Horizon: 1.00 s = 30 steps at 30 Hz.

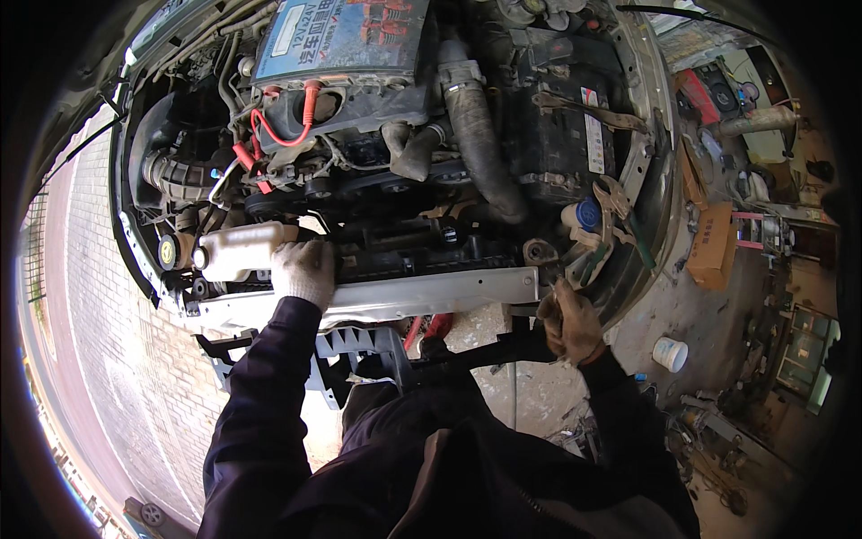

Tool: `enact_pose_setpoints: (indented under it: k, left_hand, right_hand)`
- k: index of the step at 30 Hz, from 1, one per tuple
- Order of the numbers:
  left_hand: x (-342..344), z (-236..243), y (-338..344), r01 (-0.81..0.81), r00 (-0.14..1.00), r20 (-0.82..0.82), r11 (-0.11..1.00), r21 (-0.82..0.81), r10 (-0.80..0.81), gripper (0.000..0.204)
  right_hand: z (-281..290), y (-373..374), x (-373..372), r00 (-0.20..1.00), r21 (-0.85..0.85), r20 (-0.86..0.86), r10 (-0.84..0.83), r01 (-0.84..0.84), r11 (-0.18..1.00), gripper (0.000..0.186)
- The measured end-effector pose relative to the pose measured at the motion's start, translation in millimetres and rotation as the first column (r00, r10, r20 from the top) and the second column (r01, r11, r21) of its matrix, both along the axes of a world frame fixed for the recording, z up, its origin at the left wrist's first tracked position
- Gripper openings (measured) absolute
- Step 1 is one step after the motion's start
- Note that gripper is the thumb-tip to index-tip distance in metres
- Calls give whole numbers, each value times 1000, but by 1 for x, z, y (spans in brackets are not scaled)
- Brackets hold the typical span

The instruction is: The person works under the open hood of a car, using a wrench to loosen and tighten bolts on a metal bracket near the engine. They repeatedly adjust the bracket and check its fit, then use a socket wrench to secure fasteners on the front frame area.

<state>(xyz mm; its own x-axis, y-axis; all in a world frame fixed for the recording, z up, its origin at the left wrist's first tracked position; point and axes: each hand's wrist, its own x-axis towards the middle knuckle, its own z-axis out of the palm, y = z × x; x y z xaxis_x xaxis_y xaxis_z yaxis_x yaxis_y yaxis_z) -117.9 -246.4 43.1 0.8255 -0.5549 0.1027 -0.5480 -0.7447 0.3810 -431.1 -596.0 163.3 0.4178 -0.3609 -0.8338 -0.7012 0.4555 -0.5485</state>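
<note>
My left hand [303, 271], in a whitish knit glove, reaches over the silver front crossbeam [409, 295]. Its fingers curl down past the far edge, beside the translucent white fluid tank [235, 250]; the fingertips are hidden. At the beam's right end my right hand [571, 322], in a soiled brownish glove, is closed with the fingers pressed together. Whatever those fingers hold is too small or hidden to make out. Just beyond it lie pliers [614, 199] and another green-handled tool [596, 260], near a blue cap [587, 213].
A blue booster box [337, 40] with a red cable [283, 139] rests on the engine. A black battery [566, 135] sits right of a thick air hose [480, 135]. Below the beam hangs a dark plastic bracket [359, 346]. A cardboard box [712, 244] and white bucket [670, 354] stand at right.
</note>
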Motion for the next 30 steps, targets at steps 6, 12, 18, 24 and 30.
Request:
enact_pose_setpoints:
  k: [6, 12, 18, 24, 30]
  left_hand:
    - [1, -2, 1, 1, 1000, 32, 1000, 7, -1, 25]
    - [4, -1, 1, 21, 1000, 11, 999, -37, -21, 26]
    - [5, 0, -1, 12, 1000, 17, 995, -95, -10, 22]
    - [5, -2, -1, 19, 1000, 22, 997, -75, -18, 21]
    - [4, -4, 0, 25, 999, 38, 999, -29, -24, 21]
  right_hand:
    - [7, -62, 0, 709, -346, -207, 674, -697, 628, 50]
    - [13, -44, 2, 879, -112, -54, 474, -477, 872, 42]
    - [16, -20, 1, 983, -68, -46, 179, -182, 981, 41]
    - [1, 49, 37, 794, 63, -10, -608, 607, 792, 56]
    - [-24, 74, 46, 649, 196, 209, -732, 705, 681, 63]
